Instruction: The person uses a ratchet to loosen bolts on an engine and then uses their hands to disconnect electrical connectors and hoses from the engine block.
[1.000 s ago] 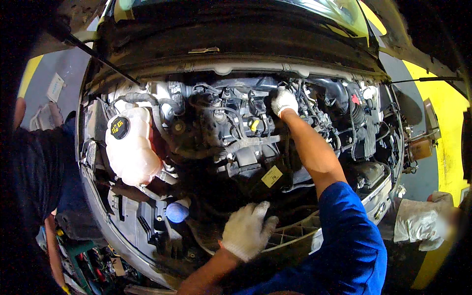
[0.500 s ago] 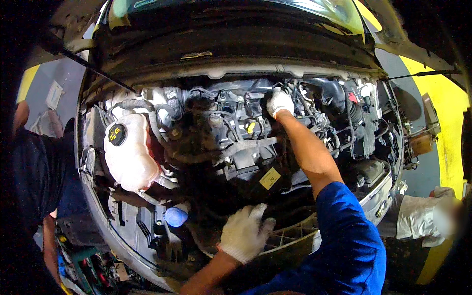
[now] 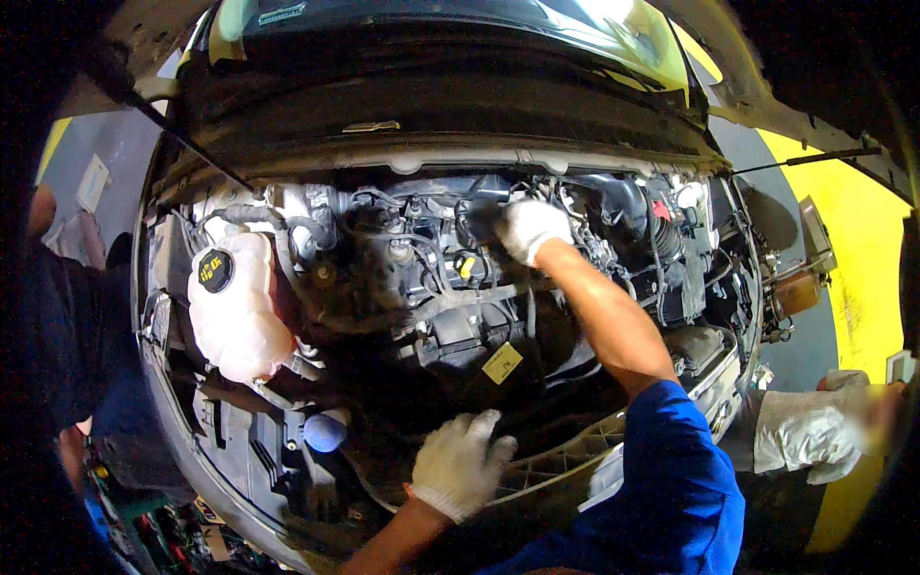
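Observation:
My right hand (image 3: 535, 232), in a white knit glove, is over the rear middle of the engine (image 3: 450, 251), behind the yellow dipstick handle (image 3: 467, 266). Its fingers are curled and partly hidden, and a blurred dark piece shows at their left side; I cannot make out what it is. My left hand (image 3: 462, 467), also gloved, hovers or rests by the front crossmember (image 3: 565, 458), fingers apart with nothing in them. Between the hands lies a dark part bearing a yellow label (image 3: 502, 363).
A whitish coolant tank (image 3: 240, 321) with a black cap stands at the left, behind a blue washer cap (image 3: 325, 432). Hood struts (image 3: 196, 144) rise at both sides. One person (image 3: 77, 335) is at the left, another (image 3: 810, 431) at the right. Tools (image 3: 182, 537) lie lower left.
My right hand has lifted a little toward me from the back of the engine and looks larger, with a dark blur beside it. The left hand stays near the front edge. The view has shifted slightly.

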